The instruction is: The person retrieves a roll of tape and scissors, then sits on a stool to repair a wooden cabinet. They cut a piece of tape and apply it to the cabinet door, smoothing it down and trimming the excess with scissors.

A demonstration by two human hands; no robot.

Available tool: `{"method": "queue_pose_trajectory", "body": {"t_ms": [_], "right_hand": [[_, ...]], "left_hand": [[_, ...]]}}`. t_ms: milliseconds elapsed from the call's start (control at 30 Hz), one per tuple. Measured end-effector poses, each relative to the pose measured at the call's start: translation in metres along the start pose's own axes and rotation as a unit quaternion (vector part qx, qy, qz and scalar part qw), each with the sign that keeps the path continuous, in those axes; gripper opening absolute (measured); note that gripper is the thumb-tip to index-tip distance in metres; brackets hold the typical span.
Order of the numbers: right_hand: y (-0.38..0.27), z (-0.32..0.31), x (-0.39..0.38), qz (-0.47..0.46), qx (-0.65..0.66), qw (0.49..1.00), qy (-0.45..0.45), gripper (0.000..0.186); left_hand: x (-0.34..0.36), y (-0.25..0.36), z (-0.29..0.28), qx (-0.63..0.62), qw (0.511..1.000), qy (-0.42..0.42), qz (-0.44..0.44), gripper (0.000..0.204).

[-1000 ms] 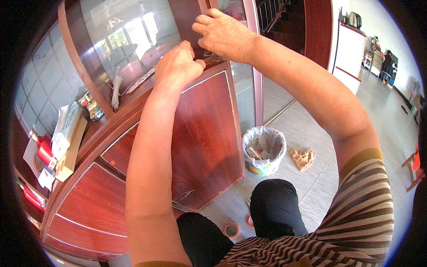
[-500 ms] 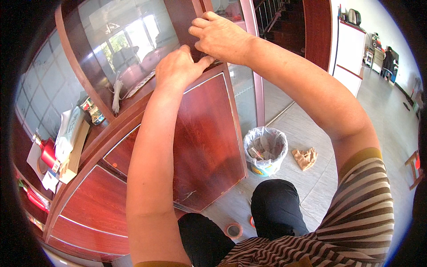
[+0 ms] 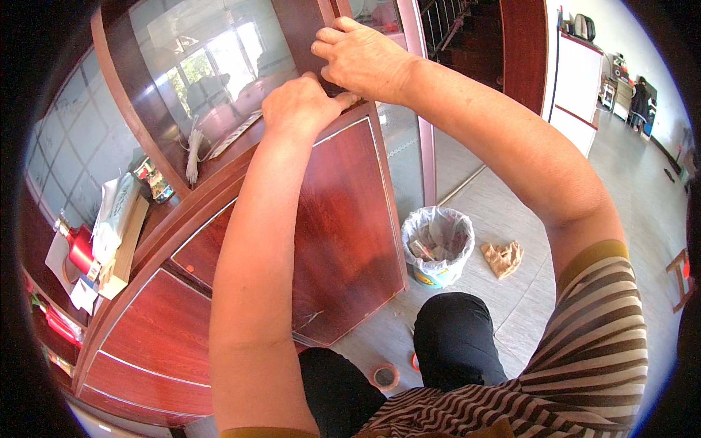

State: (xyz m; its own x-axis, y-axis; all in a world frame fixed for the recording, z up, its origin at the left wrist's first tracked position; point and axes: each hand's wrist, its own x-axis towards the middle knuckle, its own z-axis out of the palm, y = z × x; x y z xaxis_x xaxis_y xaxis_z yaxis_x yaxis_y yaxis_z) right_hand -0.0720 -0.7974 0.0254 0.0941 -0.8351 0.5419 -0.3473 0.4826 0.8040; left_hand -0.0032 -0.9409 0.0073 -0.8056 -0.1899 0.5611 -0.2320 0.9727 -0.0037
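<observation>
Both hands raised at the top of the view, in front of a red-brown cabinet. Left hand: above the top edge of the lower panel, back of hand up, fingers bent, thumb extended toward the right hand. Right hand: just beside it and slightly higher, near the cabinet upright, fingers curled inward. Cannot tell whether either hand grips anything; fingertips and the space beneath are hidden. Cabinet stands directly before the person and fills the left half of the view. On its ledge, left of the left hand: bundle of white strands, in front of a reflective pane. Farther left: red bottle. On the floor, right of the panel: lined bin, with a crumpled brown piece near it. Ring-shaped roll beside the person's knees.
</observation>
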Motion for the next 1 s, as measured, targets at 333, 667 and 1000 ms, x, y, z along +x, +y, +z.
{"method": "queue_pose_trajectory", "body": {"t_ms": [333, 667, 1000], "right_hand": [[0.002, 0.000, -0.002, 0.007, -0.024, 1.000, 0.002, 0.019], [0.002, -0.001, -0.001, 0.016, -0.043, 0.999, 0.000, 0.024], [-0.001, -0.023, 0.006, 0.022, -0.159, 0.987, 0.019, 0.028]], "left_hand": [[0.004, 0.007, 0.005, -0.002, 1.000, 0.006, 0.014, 0.072], [0.003, 0.009, 0.003, -0.037, 0.999, 0.007, 0.013, 0.068], [0.000, 0.002, 0.007, -0.045, 0.998, 0.023, 0.028, 0.064]]}}
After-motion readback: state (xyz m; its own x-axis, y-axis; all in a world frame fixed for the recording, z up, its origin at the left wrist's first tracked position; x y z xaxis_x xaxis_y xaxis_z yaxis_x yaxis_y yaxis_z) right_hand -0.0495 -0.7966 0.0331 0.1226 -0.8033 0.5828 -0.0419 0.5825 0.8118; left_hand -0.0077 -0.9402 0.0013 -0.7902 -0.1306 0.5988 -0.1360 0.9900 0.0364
